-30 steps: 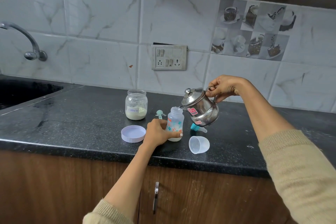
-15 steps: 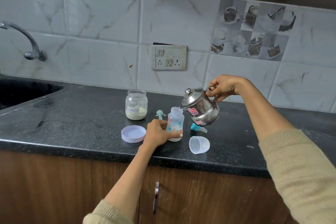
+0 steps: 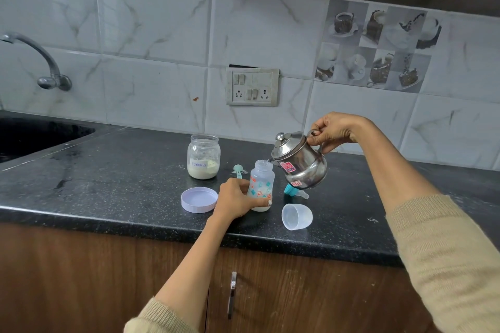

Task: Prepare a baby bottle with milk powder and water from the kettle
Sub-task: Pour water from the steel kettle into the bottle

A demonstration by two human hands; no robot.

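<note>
My left arm reaches up from the lower edge over the counter (image 3: 113, 197), sleeve at the forearm. My left hand (image 3: 234, 200) curls round the lower half of the baby bottle (image 3: 261, 184), thumb across its front, holding it upright near the counter's front edge; a little white sits at the bottle's bottom. Just right of the bottle lies the clear cap (image 3: 296, 216) on its side; just left lies the round white lid (image 3: 199, 199), rim up. My right arm comes in from the right, bent at the wrist. My right hand (image 3: 334, 131) grips the handle of the steel kettle (image 3: 300, 161), fingers closed round it, and holds the kettle in the air, tilted left, its spout at the bottle's open mouth. Under the kettle lies the teal teat (image 3: 294, 191). Behind the bottle lies a small green spoon (image 3: 238, 170); farther back stands the open jar (image 3: 203, 156) labelled Formula, part full of powder.
</note>
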